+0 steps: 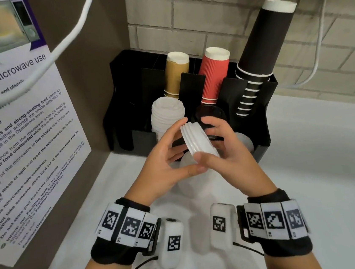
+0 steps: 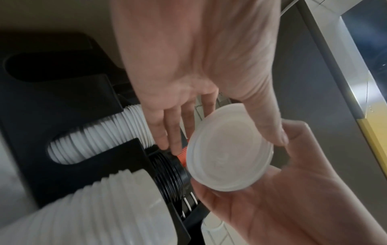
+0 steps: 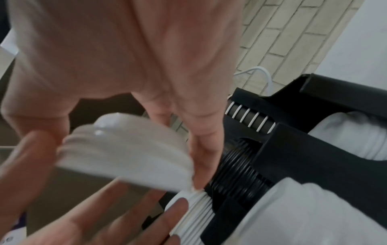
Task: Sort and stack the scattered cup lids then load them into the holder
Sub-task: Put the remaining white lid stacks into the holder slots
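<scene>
A short stack of white lids [image 1: 197, 142] [image 2: 228, 149] [image 3: 125, 152] is held on edge just in front of the black holder [image 1: 261, 124]. My right hand [image 1: 222, 147] grips it, fingers over the top rim and thumb under the bottom. My left hand [image 1: 174, 153] lies against its left side with fairly straight fingers, the thumb tip touching the rim. The holder's front slots hold a tall stack of white lids [image 1: 167, 113], a stack of black lids [image 1: 210, 114] and paler lids [image 1: 244, 141] at the right. More pale lids [image 1: 186, 163] lie partly hidden below my hands.
Gold cups [image 1: 176, 74], red cups [image 1: 215, 74] and tall black cups [image 1: 261, 43] stand in the holder's back row. A microwave notice [image 1: 24, 138] covers the left wall and a brick wall [image 1: 202, 10] stands behind. White counter [image 1: 320, 173] stretches to the right. A white cable [image 1: 38, 66] hangs at the upper left.
</scene>
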`<action>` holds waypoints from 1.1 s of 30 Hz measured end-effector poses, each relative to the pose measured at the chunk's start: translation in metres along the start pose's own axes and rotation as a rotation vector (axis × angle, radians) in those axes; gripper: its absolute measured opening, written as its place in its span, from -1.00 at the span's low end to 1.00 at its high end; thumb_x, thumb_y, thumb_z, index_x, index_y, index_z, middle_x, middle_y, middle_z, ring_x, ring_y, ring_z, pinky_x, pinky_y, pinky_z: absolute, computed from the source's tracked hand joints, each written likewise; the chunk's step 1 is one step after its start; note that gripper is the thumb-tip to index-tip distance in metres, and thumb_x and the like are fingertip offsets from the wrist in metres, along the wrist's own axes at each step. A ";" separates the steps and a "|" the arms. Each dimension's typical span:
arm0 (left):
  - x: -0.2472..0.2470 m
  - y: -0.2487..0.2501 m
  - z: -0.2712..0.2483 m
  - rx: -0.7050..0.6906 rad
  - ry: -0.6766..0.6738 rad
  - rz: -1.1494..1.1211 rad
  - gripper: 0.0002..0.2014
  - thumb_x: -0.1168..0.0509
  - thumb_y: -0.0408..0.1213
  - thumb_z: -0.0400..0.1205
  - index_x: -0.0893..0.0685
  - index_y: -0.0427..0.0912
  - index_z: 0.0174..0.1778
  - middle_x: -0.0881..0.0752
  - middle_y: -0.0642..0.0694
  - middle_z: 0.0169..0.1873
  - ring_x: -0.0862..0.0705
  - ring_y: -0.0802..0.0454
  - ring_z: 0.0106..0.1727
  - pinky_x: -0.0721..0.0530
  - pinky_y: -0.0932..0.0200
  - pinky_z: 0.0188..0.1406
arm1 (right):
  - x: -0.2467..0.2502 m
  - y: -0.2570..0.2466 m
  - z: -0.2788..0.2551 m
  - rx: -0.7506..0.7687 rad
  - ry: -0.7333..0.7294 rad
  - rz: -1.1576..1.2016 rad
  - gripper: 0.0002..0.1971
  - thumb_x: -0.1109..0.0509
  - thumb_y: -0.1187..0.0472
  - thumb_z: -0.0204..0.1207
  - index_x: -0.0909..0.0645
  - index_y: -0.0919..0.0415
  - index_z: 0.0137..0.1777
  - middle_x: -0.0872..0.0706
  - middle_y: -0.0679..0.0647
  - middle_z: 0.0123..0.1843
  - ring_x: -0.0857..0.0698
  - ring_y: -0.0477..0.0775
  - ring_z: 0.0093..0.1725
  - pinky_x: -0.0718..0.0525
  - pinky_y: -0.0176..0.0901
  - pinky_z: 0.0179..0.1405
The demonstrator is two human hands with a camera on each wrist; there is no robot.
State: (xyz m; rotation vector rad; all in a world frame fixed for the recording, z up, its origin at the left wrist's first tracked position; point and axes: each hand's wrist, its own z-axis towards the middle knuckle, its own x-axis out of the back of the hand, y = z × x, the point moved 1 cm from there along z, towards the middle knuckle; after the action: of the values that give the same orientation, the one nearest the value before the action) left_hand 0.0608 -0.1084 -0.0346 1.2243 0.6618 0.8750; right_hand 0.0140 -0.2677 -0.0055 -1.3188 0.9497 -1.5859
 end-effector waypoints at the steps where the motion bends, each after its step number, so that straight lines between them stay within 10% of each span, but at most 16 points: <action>1: 0.001 0.001 -0.001 -0.006 -0.004 0.004 -0.10 -0.61 -0.06 0.27 -0.36 0.29 0.53 -0.52 0.05 0.50 -0.60 0.03 0.43 -0.56 -0.13 0.46 | 0.001 0.000 -0.001 -0.002 -0.032 0.037 -0.32 -0.51 -0.06 0.28 -0.35 -0.32 0.41 -0.56 -0.09 0.33 -0.63 -0.05 0.28 -0.71 -0.14 0.13; 15: 0.001 0.006 0.002 0.028 -0.087 0.037 0.06 -0.68 -0.19 0.25 -0.28 0.17 0.65 -0.44 0.07 0.55 -0.66 -0.01 0.37 -0.58 -0.16 0.44 | 0.014 0.000 -0.006 0.033 -0.135 0.136 -0.35 -0.61 0.03 0.31 -0.47 -0.27 0.40 -0.68 -0.05 0.28 -0.69 -0.03 0.26 -0.72 -0.20 0.05; 21: -0.001 0.000 0.003 -0.014 -0.115 0.103 0.04 -0.63 -0.16 0.26 -0.25 0.17 0.65 -0.45 0.16 0.53 -0.57 0.17 0.45 -0.53 0.19 0.45 | 0.012 0.003 -0.012 0.075 -0.078 0.095 -0.39 -0.64 0.15 0.30 -0.49 -0.23 0.31 -0.68 -0.08 0.22 -0.73 0.00 0.17 -0.78 0.00 0.04; 24: 0.003 -0.002 0.003 -0.006 -0.043 0.079 -0.14 -0.62 -0.06 0.37 -0.34 0.28 0.55 -0.49 0.15 0.50 -0.56 0.20 0.44 -0.55 0.24 0.39 | 0.028 -0.001 -0.009 0.162 0.083 0.090 -0.41 -0.63 0.07 0.24 -0.50 -0.27 0.25 -0.63 -0.15 0.20 -0.75 -0.06 0.07 -0.76 -0.18 -0.14; 28: 0.016 0.000 0.003 -0.047 0.138 0.088 -0.54 -0.49 -0.02 0.49 -0.57 0.28 0.29 -0.60 0.18 0.32 -0.63 0.22 0.30 -0.63 0.09 0.32 | 0.082 0.005 0.009 0.145 0.376 -0.168 -0.37 -0.62 0.08 0.27 -0.42 -0.29 0.28 -0.47 0.03 0.34 -0.64 0.07 0.25 -0.69 0.01 0.15; 33: 0.023 -0.006 0.003 -0.066 0.175 0.082 -0.67 -0.45 -0.05 0.50 -0.64 0.19 0.18 -0.62 0.04 0.24 -0.66 0.16 0.25 -0.64 0.28 0.15 | 0.109 0.029 0.035 -0.078 0.182 -0.622 -0.28 -0.64 0.10 0.19 -0.41 -0.21 0.34 -0.40 0.08 0.30 -0.51 0.16 0.28 -0.52 0.18 0.35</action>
State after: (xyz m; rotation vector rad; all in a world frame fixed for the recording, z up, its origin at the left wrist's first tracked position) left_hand 0.0773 -0.0908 -0.0392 1.1306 0.7208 1.0730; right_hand 0.0427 -0.3814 0.0113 -1.6476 0.7474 -2.1845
